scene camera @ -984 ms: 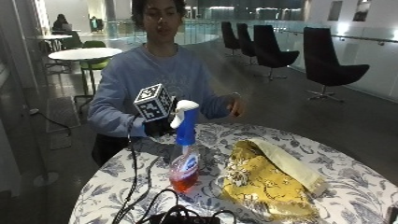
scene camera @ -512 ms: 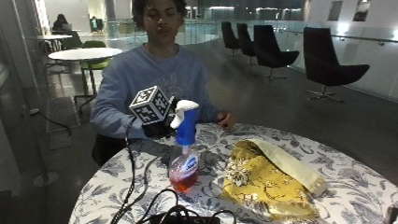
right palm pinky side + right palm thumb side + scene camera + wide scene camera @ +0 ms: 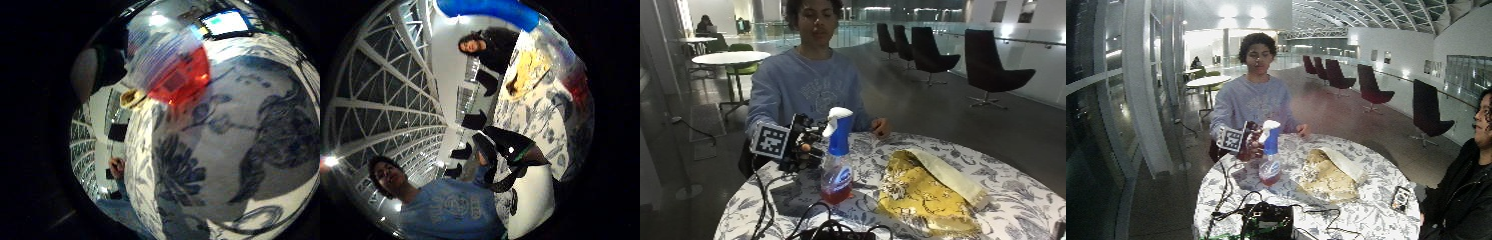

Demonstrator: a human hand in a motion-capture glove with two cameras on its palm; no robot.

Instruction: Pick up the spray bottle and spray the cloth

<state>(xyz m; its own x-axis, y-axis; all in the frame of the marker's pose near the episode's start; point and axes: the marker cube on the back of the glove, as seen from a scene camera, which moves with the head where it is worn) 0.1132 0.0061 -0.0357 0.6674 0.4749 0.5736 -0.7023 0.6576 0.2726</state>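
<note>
Red liquid filled the lower part of the spray bottle, which stood upright on the round table with its blue neck and white trigger head on top. In the outside view the gloved right hand sat just beside the bottle's neck, on the side away from the cloth, level with the blue part; a fingertip showed near the neck, but whether the fingers had curled round it or only reached toward it I could not tell from that angle. The yellow patterned cloth lay crumpled on the tabletop just beside the bottle, with a pale strip folded along its far edge. The person's bare left hand rested on the table's far rim, well apart from the bottle. The little finger side palm view added what the outside view lacked: the bottle's ribbed clear body and red base loomed close to the palm above the blue-flowered tablecloth. The thumb side palm view caught only the blue neck at its edge, with the cloth lying beyond on the table. The wide outside view alone showed a phone lying near the table's edge, beyond the cloth from the bottle.
</note>
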